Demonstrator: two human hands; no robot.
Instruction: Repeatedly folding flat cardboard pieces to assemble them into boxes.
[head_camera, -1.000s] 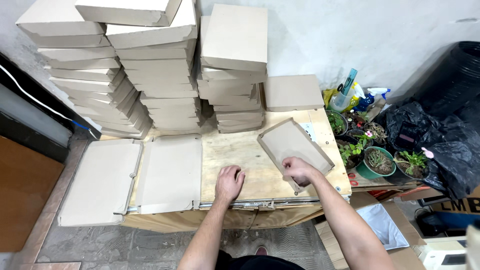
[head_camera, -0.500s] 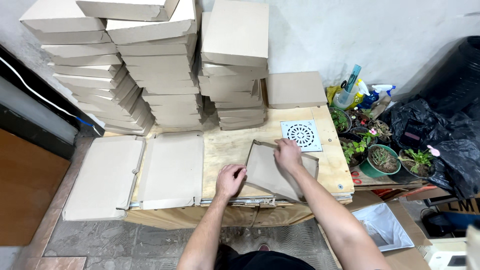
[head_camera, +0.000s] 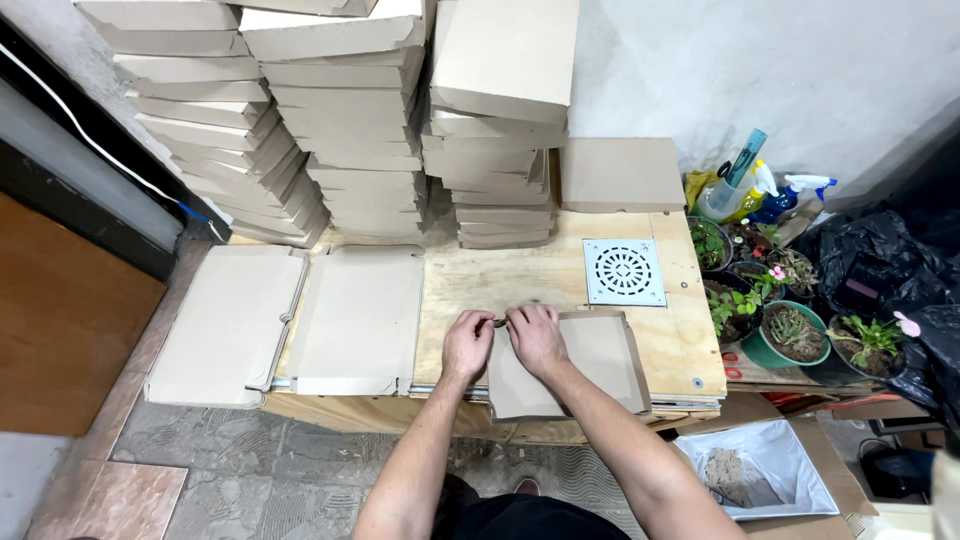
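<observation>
The left hand (head_camera: 466, 343) and the right hand (head_camera: 535, 337) sit side by side, fingers curled and pinching the top left edge of a flat cardboard piece (head_camera: 570, 365) that lies at the front of the wooden table (head_camera: 500, 275). The cardboard looks light and thin, a bit bendy, and best held by its edges. A grey metal grate (head_camera: 624, 271) lies behind it, tall stacks of cardboard boxes (head_camera: 350, 120) lean on the white wall, and potted plants (head_camera: 790, 330) stand at the right.

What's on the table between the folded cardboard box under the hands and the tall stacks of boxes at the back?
Mostly bare plywood table; a square metal drain grate lies to the right, per the head view.
</observation>
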